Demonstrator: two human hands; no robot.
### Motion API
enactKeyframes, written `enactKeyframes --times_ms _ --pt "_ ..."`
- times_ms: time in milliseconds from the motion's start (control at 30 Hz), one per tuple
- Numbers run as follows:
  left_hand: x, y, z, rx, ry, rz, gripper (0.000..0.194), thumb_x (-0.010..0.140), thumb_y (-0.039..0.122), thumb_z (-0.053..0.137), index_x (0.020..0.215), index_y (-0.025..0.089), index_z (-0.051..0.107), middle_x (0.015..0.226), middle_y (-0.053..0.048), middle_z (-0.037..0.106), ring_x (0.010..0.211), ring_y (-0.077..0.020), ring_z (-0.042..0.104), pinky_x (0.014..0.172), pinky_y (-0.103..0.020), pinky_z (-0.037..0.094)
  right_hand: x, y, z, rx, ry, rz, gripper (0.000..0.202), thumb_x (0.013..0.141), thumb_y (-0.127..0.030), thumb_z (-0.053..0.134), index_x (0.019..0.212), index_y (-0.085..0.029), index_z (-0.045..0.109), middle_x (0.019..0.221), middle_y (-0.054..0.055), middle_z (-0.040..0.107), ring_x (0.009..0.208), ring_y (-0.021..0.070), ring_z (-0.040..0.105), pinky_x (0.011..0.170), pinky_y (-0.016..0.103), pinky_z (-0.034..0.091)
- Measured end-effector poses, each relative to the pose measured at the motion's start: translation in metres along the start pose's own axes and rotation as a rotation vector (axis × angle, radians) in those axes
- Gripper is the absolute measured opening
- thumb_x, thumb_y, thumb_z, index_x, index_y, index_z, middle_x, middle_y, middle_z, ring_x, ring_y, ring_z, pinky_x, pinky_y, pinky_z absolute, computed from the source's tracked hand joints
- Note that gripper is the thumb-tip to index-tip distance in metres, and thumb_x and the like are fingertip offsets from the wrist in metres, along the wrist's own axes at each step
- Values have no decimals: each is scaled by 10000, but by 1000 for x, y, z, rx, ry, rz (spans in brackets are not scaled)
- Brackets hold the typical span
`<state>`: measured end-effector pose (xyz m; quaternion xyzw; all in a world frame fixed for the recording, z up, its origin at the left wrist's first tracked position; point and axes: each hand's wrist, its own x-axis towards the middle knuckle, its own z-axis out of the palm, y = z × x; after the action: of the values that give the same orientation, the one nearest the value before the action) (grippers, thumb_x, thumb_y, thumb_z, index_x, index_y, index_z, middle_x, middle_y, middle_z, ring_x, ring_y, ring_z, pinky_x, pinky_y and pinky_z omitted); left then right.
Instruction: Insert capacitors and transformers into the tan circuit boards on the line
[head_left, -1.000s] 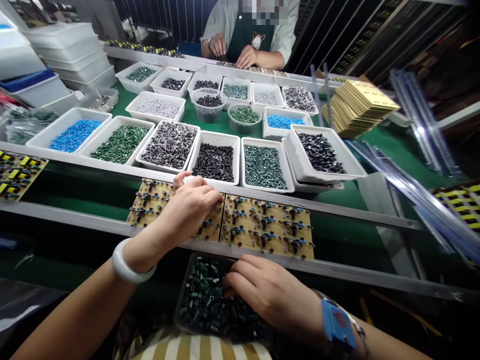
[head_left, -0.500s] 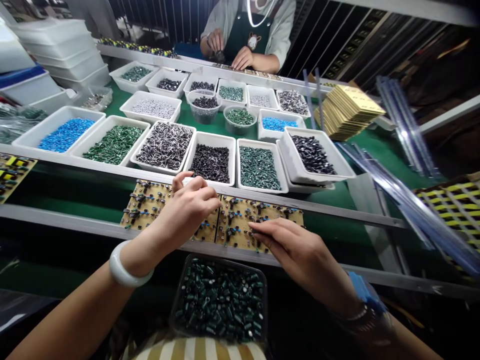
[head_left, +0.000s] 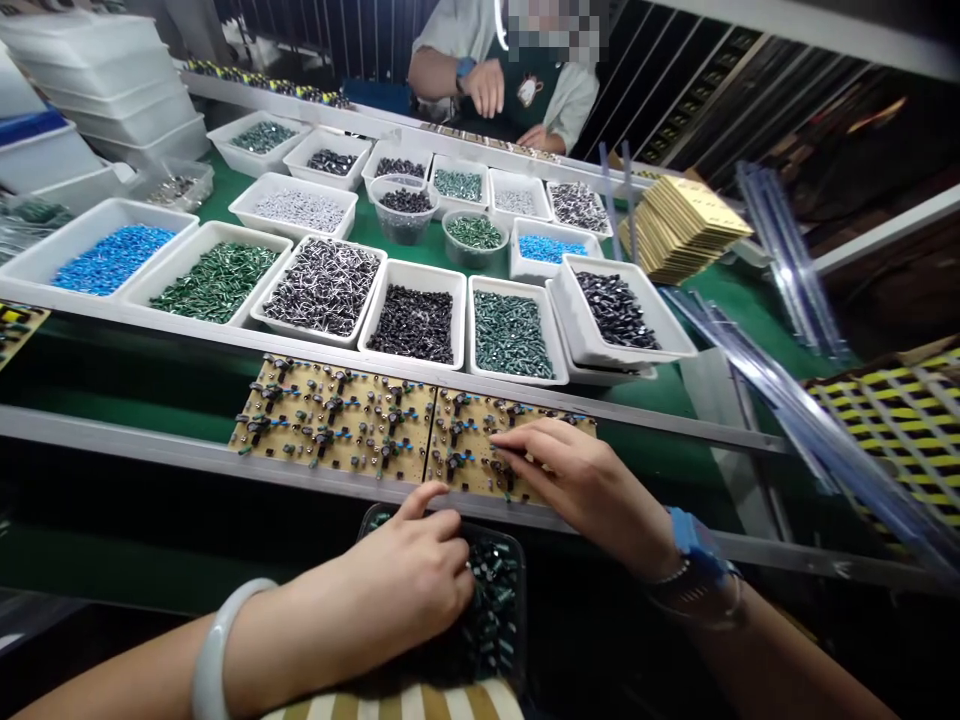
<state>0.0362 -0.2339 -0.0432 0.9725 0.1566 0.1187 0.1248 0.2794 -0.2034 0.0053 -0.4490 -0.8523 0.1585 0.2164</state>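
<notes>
My right hand is closed in a pinch over the right-hand circuit board, its fingertips on a small dark electronic component among the parts there. Beside it on the rail lies a second tan circuit board, also set with black, blue and green components. My left hand is over a dark plastic tub of green cylindrical capacitors on my lap. Its thumb-side finger stays raised, and the other fingers curl down toward the capacitors; what they hold, if anything, is hidden.
White bins of components stand behind the rail, including blue parts and black parts. Stacked tan boards and clear plastic strips lie to the right. A co-worker sits opposite. Stacked white trays rise at left.
My left hand has moved from above the left board, near the bins, down to the tub of capacitors. My right hand remains pinched at the right board. The co-worker's hands have shifted.
</notes>
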Motion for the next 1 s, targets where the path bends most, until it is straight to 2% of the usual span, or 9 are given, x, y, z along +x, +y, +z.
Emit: enactKeyframes --times_ms 200,333,500,600,700,867,1000 --pt "-3 -3 -13 -115 30 -67 148 1002 180 558 857 209 554 773 17 609 851 -201 521 1142 -467 203 7 0 1 -111 -100 -58 104 1018 -149 573 1075 -123 656 998 89 647 944 233 614 858 383 529" --pt "-5 -11 -20 -209 196 -158 97 1024 277 569 967 241 638 797 30 649 834 -177 547 1066 -423 245 9 1 1 -176 -142 -79 93 1027 -169 563 1046 -128 644 982 87 637 930 239 605 858 391 517" --pt "-9 -26 -38 -281 348 -252 237 1022 125 513 1159 256 655 1002 23 730 901 -172 577 993 -395 275 11 -1 0 -226 -154 -94 89 1029 -165 558 1040 -132 640 988 79 635 935 242 597 860 388 505" --pt "-11 -35 -46 -285 421 -321 149 994 177 612 1092 266 680 941 56 738 873 -160 595 1007 -399 274 11 -3 0 -253 -171 -98 85 1025 -164 564 1035 -130 641 977 74 626 924 241 594 852 388 501" --pt "-12 -42 -50 -278 444 -364 94 968 222 673 1038 279 699 885 78 728 857 -146 608 1004 -391 279 12 -4 0 -269 -175 -100 96 1030 -164 553 1029 -129 643 968 74 621 918 240 589 843 386 497" --pt "-13 -50 -50 -239 498 -382 99 979 219 655 1037 278 709 915 71 747 840 -134 622 965 -374 306 12 -4 1 -262 -162 -109 112 1034 -164 544 1023 -127 649 954 77 616 893 235 579 818 371 489" --pt "-16 -55 -48 -256 484 -421 126 957 189 683 1037 284 702 953 78 761 857 -143 633 976 -379 310 8 -2 2 -222 -151 -117 114 1034 -159 544 1046 -125 651 958 77 616 894 228 578 819 361 489"
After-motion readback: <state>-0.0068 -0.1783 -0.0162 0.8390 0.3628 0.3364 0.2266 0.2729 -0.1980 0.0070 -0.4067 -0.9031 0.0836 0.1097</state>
